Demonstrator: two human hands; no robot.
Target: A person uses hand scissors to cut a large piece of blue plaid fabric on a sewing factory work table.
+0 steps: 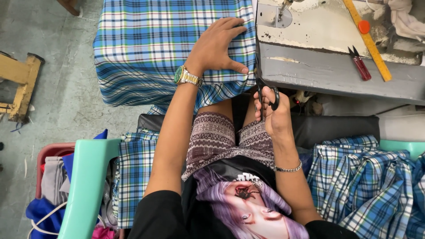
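Right hand [275,116] gripping black scissors [264,90], blue plaid cloth [164,44] (draped)

A long yellow wooden ruler [368,41] and small red-handled thread snips [360,65] lie on the worn grey table [336,73], up-right of the scissor hand.

No packages, labels, signs or screens in view.

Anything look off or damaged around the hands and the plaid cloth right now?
The grey table edge is chipped, with paint worn off its top. The left hand lies flat on the blue plaid fabric; the right hand grips black scissors. The cloth itself shows no damage.
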